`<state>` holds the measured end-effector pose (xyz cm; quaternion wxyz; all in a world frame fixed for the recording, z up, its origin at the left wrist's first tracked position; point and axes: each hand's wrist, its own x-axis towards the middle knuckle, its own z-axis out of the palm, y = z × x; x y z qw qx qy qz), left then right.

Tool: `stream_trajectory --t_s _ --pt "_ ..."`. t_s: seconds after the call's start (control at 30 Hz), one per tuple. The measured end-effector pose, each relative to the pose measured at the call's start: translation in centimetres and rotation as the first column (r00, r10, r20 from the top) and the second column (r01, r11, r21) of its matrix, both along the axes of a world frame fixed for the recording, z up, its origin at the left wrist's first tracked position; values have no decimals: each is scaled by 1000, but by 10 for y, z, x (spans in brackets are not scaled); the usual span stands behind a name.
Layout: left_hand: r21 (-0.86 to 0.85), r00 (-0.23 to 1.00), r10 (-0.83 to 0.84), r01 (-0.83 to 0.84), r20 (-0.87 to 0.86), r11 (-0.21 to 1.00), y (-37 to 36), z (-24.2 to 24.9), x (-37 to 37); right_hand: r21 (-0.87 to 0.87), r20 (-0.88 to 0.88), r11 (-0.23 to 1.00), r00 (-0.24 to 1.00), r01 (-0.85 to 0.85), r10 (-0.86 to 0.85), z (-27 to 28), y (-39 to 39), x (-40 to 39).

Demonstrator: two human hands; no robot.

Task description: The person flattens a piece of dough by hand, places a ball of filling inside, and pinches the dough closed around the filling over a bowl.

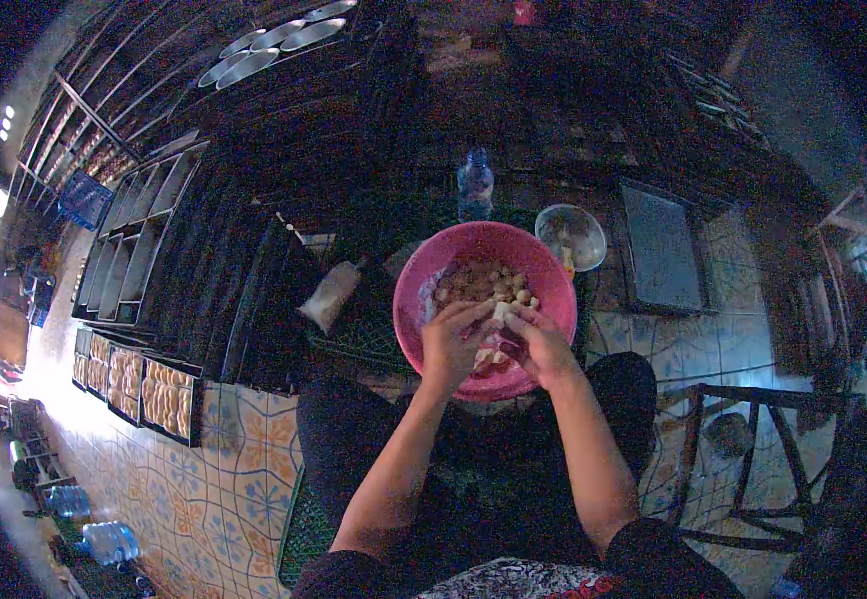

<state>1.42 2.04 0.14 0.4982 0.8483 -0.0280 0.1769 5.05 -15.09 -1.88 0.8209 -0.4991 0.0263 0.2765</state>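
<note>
A pink plastic basin (405, 329) stands in front of me, between my knees. Both hands are over its near half, fingers bent toward each other. My left hand (450, 344) and my right hand (547, 349) meet at a pale, dough-like piece (501, 312), pinched between their fingertips. Small round pale balls (523, 297) lie at the right inside the basin, beside a brownish heap (468, 283) at the far side. Under my hands, several flat pale pieces (491, 357) rest near the basin's front wall. Grain and dim light hide what exactly they are.
Behind the basin stands a clear bottle (475, 187). A metal bowl (573, 235) sits at its right, with a flat tray (663, 245) farther right. A filled plastic bag (332, 297) lies left. Trays of bread-like rolls (166, 397) line the left; a dark frame (753, 459) stands right.
</note>
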Motion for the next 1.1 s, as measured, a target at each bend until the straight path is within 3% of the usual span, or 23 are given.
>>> stream_trajectory --t_s 0.13,0.2,0.27,0.3,0.37,0.4,0.47,0.5,0.57,0.6,0.67,0.7,0.77,0.8,0.87,0.9,0.97,1.1 --pt "-134 996 -30 19 -86 991 -3 -2 0 62 26 996 997 65 -66 9 2 -2" --pt "-374 973 -68 -20 -219 927 -6 2 -2 52 28 997 997 64 -66 7 1 0" --pt "-318 976 -59 -10 -207 948 -4 7 -3 -26 241 993 965 118 -108 -7 3 4" --pt "-260 979 -53 1 -195 966 -3 8 -3 -27 240 993 965 117 -108 -18 3 6" --pt "-195 980 -25 -15 -198 981 1 4 -3 -248 353 955 933 162 -66 -37 1 9" --pt "-127 980 4 -30 -198 991 2 1 -2 -248 353 955 933 161 -66 -27 1 7" --pt "-150 979 17 -48 -202 988 5 -11 1 -626 444 750 889 216 114 11 5 -3" --pt "-172 978 28 -64 -206 983 5 -7 2 -625 444 750 889 217 113 15 8 -4" --pt "-115 972 58 -87 -230 990 5 0 -1 -483 833 693 525 536 175 21 12 -4" --pt "-59 963 92 -110 -252 992 5 4 -2 -484 833 692 524 536 176 26 12 -3" --pt "-36 965 96 -108 -245 994 6 4 -1 -460 887 689 265 559 378 35 12 -1" --pt "-12 967 99 -105 -237 994 6 4 -1 -460 888 691 265 558 377 31 12 -1" --pt "-35 970 74 -85 -231 996 8 3 -1 -544 826 672 459 502 327 20 9 -2" --pt "-60 973 49 -64 -224 996 8 4 -1 -545 826 670 460 504 325 23 9 -3" --pt "-29 975 47 -55 -219 998 4 6 -2 -561 782 668 578 489 234 31 10 -6" --pt "2 976 48 -48 -214 999 2 6 -2 -561 782 668 577 489 235 34 12 -9" --pt "-34 972 35 -44 -232 998 -3 3 -3 -500 779 676 622 542 77 37 16 -13" --pt "-203 944 21 -93 -330 975 -1 -8 -4 -498 760 693 647 522 60 34 16 -12"
